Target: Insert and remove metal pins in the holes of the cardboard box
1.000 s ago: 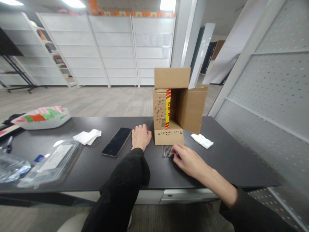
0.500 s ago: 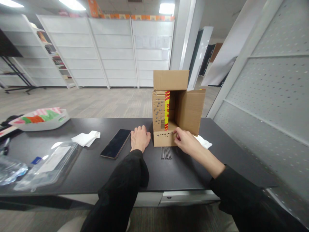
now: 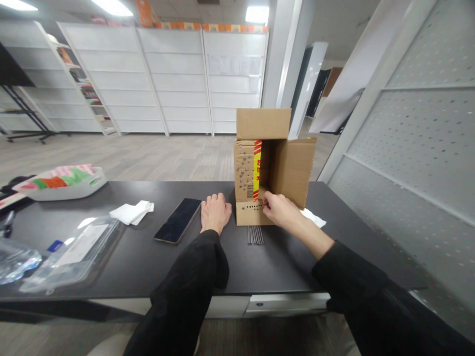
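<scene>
An open cardboard box [image 3: 276, 123] stands on the dark table. Its lower front flap [image 3: 247, 217] has a row of small dark holes, and grey nail heads dot the left flap [image 3: 241, 170] beside red-and-yellow tape. My right hand [image 3: 282, 210] is closed in a pinch at the right part of the lower flap, by the box opening; whatever lies between its fingertips is hidden. Several nails [image 3: 255, 235] lie side by side on the table just in front of the flap. My left hand [image 3: 215, 212] rests palm down, open, between the phone [image 3: 178, 221] and the box.
White tissues [image 3: 132, 212] lie left of the phone, with a clear plastic case [image 3: 77, 252] and a plastic bottle [image 3: 17, 262] farther left. A white tray [image 3: 89, 185] with colourful contents sits at the back left. Another tissue [image 3: 313, 217] shows behind my right wrist.
My right hand has shifted slightly left along the lower flap, still pinched. The left hand, the box and the nails on the table look unmoved.
</scene>
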Motion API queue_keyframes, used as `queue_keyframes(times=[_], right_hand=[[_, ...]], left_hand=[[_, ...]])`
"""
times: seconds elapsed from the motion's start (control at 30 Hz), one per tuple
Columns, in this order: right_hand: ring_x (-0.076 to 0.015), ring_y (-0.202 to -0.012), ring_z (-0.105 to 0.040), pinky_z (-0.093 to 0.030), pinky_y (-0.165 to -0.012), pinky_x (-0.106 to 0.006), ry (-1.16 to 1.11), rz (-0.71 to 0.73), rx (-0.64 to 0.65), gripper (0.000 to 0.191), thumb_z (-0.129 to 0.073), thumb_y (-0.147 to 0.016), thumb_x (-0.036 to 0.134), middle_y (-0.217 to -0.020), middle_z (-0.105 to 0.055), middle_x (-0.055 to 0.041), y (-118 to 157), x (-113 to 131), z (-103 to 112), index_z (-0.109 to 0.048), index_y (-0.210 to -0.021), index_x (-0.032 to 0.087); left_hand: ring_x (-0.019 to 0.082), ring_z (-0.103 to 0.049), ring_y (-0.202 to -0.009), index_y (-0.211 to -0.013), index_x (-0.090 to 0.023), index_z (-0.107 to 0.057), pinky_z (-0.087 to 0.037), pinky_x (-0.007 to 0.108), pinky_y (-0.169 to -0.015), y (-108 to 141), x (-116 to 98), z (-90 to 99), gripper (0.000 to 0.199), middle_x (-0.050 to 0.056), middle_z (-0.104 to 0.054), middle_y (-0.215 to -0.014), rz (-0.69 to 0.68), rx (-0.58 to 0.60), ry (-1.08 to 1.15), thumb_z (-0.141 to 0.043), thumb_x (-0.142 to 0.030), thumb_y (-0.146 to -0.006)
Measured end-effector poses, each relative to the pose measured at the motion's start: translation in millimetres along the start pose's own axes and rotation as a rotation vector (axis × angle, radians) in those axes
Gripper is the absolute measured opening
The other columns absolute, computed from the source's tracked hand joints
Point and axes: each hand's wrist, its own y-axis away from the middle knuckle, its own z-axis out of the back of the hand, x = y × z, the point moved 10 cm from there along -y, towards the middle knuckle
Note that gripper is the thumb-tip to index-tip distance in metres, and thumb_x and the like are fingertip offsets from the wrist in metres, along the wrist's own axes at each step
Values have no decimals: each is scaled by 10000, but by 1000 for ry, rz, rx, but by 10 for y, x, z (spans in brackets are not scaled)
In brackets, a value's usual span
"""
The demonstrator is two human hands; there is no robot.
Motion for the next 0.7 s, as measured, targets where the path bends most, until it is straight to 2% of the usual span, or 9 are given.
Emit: queue_keyframes(times=[0.2, 0.33, 0.7], right_hand=[[-292, -886, -682, -461, -682, -336, 169, 40, 38, 211, -485, -869, 185, -990, -685, -160, -49, 134, 64, -632, -1018, 163], [-330, -950, -677, -489, -739, -384, 205, 79, 54, 261, -475, -861, 152, -1039, -677, -198, -66, 237, 100, -646, -1058, 130], [-298, -1034, -661, -503, -847, -367, 252, 54, 99, 331, -535, -868, 211, -1105, -671, -194, -115, 289, 90, -637, -1172, 127]], left_hand=[[280, -551, -1090, -981, -194, -572, -394, 413, -897, 4, -1, 8, 181, 123, -646, -1082, 2, 4, 3, -422, -257, -902], [279, -549, -1095, -985, -194, -572, -389, 413, -902, 1, 2, 10, 180, 124, -645, -1088, 9, 10, 8, -424, -253, -901], [278, -560, -1046, -964, -184, -571, -389, 409, -868, -5, 9, -16, 181, 118, -649, -1062, -17, -42, -13, -420, -263, -902]])
